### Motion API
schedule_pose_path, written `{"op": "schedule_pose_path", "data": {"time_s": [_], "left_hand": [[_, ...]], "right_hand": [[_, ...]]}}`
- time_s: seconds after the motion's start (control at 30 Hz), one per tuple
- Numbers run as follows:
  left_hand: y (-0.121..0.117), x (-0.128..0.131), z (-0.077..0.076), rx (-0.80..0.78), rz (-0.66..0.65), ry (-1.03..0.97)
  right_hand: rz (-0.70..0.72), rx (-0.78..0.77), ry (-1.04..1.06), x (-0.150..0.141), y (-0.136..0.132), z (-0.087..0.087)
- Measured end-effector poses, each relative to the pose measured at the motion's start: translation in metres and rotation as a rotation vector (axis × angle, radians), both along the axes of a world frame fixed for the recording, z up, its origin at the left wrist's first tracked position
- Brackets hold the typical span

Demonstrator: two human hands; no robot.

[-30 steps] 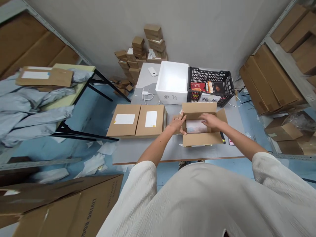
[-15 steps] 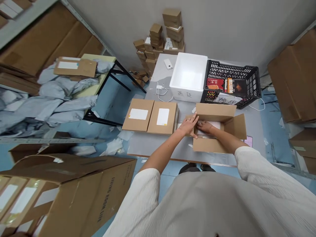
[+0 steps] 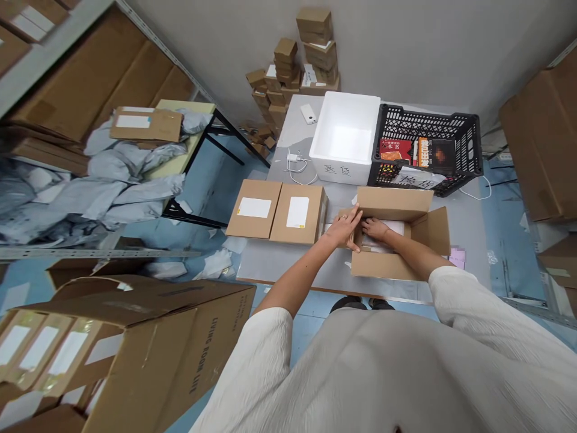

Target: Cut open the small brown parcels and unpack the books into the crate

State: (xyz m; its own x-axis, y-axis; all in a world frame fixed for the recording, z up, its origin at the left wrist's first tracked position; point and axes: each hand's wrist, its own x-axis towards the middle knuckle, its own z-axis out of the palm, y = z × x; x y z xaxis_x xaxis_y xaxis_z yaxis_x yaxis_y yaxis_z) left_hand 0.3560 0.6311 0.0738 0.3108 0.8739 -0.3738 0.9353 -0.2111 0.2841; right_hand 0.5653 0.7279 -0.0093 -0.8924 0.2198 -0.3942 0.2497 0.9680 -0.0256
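An unclosed cardboard box (image 3: 391, 265) stands at the right front of the grey table, with flaps spread outward. My left hand (image 3: 345, 228) lies against its left end, fingers and thumb spread along the edge and flap. Inside the box, my right hand (image 3: 375, 230) reaches toward the left end with its fingers laid over the contents, their tips partly hidden. A pale, flat-looking item (image 3: 396, 227) shows beside that hand; its kind cannot be made out.
Two closed, labelled boxes (image 3: 255, 207) sit to the left. Behind are a white foam box (image 3: 340, 169) and a black crate (image 3: 469, 147) holding books. A pink slip or screen (image 3: 457, 257) lies right. Grey parcels (image 3: 108, 180) and a large carton (image 3: 193, 343) are at left.
My right hand has moved from the right part of the box to its left end, deeper inside. My left hand stays at the left edge. The view has swung left.
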Motion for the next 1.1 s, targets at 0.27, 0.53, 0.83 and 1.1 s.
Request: {"op": "schedule_pose_path", "data": {"time_s": [0.27,0.53,0.83,1.1], "left_hand": [[0.005,-0.002,-0.001,-0.007,0.003,0.005],[0.013,0.0,0.01,-0.017,-0.018,0.083],[0.015,0.005,0.032,-0.022,-0.037,0.208],[0.018,0.012,0.041,-0.057,-0.035,0.333]], "right_hand": [[0.008,-0.003,-0.028,0.03,0.0,0.035],[-0.177,0.073,0.118,0.084,0.008,0.133],[-0.832,0.155,0.83,0.201,-0.005,0.247],[-1.269,-0.03,1.607,0.302,-0.027,0.214]]}}
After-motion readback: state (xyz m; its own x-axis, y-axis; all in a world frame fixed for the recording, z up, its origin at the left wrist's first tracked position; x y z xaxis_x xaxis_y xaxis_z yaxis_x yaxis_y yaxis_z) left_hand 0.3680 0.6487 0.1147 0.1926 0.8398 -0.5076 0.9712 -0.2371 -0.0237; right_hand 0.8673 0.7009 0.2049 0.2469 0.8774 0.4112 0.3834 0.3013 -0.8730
